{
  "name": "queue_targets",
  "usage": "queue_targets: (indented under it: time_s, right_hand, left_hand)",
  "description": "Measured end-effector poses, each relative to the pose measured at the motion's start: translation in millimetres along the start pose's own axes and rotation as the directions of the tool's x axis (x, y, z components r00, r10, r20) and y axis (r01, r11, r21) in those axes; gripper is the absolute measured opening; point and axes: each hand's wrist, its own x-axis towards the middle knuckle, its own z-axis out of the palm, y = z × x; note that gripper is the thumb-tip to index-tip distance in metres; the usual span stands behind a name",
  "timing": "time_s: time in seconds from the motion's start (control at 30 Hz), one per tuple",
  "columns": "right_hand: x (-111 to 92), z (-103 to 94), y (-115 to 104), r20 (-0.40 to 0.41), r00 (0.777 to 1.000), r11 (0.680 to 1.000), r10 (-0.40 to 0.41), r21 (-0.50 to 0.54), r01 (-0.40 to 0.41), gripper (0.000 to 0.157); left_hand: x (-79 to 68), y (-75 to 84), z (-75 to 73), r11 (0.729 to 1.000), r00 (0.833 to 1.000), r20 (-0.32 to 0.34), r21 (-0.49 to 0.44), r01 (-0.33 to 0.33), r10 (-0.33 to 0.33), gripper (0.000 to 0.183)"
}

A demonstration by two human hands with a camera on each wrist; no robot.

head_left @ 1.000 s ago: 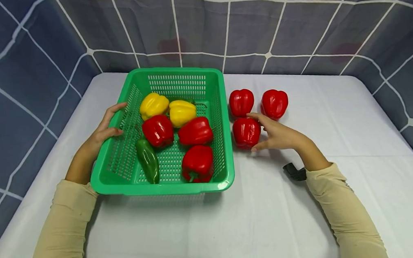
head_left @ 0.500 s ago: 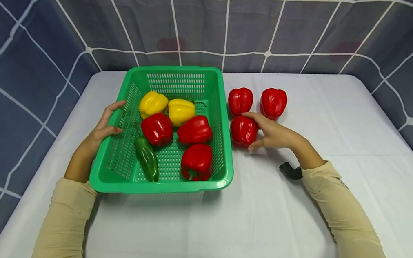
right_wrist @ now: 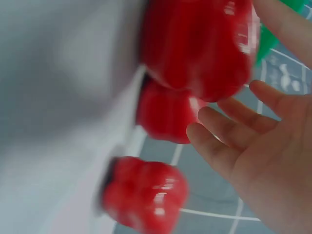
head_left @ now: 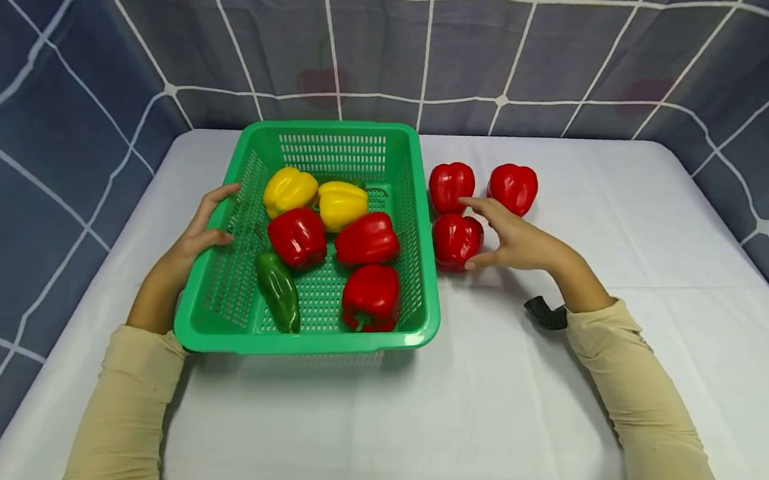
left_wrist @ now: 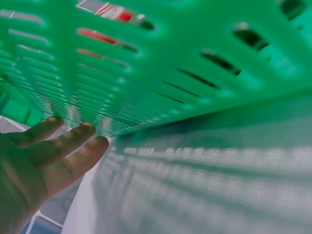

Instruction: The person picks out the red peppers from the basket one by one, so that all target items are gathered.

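Note:
In the head view a green plastic basket (head_left: 311,343) holds two yellow bell peppers (head_left: 289,191), three red bell peppers (head_left: 371,298) and a long green pepper (head_left: 278,291). My left hand (head_left: 186,246) grips its left rim, thumb and one finger over the edge. In the left wrist view three fingers (left_wrist: 73,161) lie outside and below the slotted wall. To the right of the basket, my right hand (head_left: 522,239) is spread around the right side of a red bell pepper (head_left: 458,241). The right wrist view shows its fingertips close to that pepper, loosely bent.
Two more red bell peppers stand on the white cloth behind: one (head_left: 451,187) near the basket, one (head_left: 513,187) farther right. A black device (head_left: 545,312) sits at my right wrist. A dark gridded curtain (head_left: 381,42) rises behind the table.
The front red bell pepper has shifted slightly left, toward the basket. My right hand's fingers have since spread away from it. My left hand stays on the rim.

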Motion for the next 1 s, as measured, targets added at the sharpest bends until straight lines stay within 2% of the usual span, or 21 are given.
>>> queue_targets:
  time_s: [0.33, 0.4, 0.5, 0.57, 0.67, 0.8, 0.9, 1.0]
  right_hand:
    - [2.9, -6.0, -40.7, -0.136, 0.99, 0.999, -0.023, 0.027, 0.027, 0.082]
    - [7.7, -5.4, -50.2, -0.158, 0.987, 0.999, -0.033, 0.009, 0.034, 0.08]
    - [15.8, -3.0, -69.1, -0.165, 0.984, 0.996, -0.068, -0.07, 0.057, 0.079]
    - [21.4, 0.2, -80.4, -0.132, 0.987, 0.987, -0.089, -0.144, 0.07, 0.08]
    - [30.5, 7.8, -95.2, -0.041, 0.994, 0.961, -0.103, -0.262, 0.089, 0.081]
    - [39.0, 20.4, -107.4, 0.059, 0.997, 0.919, -0.04, -0.391, 0.059, 0.08]
    - [43.5, 28.0, -112.3, 0.093, 0.996, 0.892, 0.009, -0.452, 0.034, 0.077]
    - [48.7, 32.6, -116.6, 0.118, 0.993, 0.892, 0.023, -0.451, 0.033, 0.075]
  left_hand:
    - [1.8, 9.8, 0.6, 0.991, 0.995, 0.064, -0.104, 0.086, -0.079, 0.071]
    - [-0.4, 9.3, 0.4, 0.989, 0.995, 0.064, -0.115, 0.088, -0.081, 0.071]
    - [-4.6, 9.3, -0.9, 0.991, 0.995, 0.061, -0.104, 0.081, -0.075, 0.072]
    - [-5.1, 9.5, -0.9, 0.991, 0.995, 0.058, -0.101, 0.083, -0.077, 0.071]
    - [-5.5, 9.5, -1.4, 0.994, 0.996, 0.047, -0.079, 0.074, -0.07, 0.072]
    - [-4.6, 8.5, -1.0, 0.994, 0.996, 0.047, -0.08, 0.074, -0.07, 0.073]
    - [-4.1, 8.1, -0.2, 0.99, 0.995, 0.061, -0.116, 0.081, -0.075, 0.072]
    - [-4.4, 8.2, -0.4, 0.985, 0.995, 0.07, -0.148, 0.085, -0.076, 0.072]
